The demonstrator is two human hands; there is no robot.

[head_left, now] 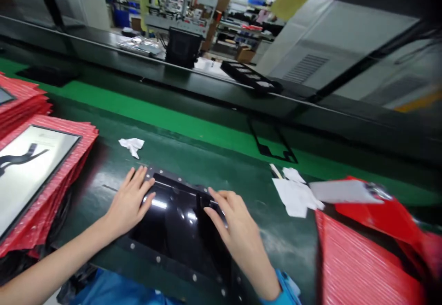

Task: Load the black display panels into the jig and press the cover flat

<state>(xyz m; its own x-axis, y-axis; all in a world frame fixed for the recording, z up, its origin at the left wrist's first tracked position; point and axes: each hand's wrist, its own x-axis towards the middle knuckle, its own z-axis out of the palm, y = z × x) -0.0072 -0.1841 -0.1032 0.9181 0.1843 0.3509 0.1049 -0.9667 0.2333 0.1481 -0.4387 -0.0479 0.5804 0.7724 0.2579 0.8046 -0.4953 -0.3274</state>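
A glossy black panel point(172, 231) lies on a dark board with pale round dots along its edge, on the green bench in front of me. My left hand point(127, 201) rests at the panel's upper left corner, fingers stretched out and slightly apart. At the upper right edge is my right hand point(235, 217), thumb and forefinger bent around the rim. A small dark strip shows between those two fingertips; its kind is unclear. Light reflects off the panel's surface. A crumpled white wipe point(132, 146) lies just beyond my left hand.
Stacked red bubble-wrap pouches point(86, 132) stand at left, a screen panel point(31, 171) with a black flex cable on top. To the right lie white wipes point(292, 194), a grey-white scraper-like piece point(345, 191) and more red pouches point(366, 259). A thin black frame point(276, 155) lies beyond.
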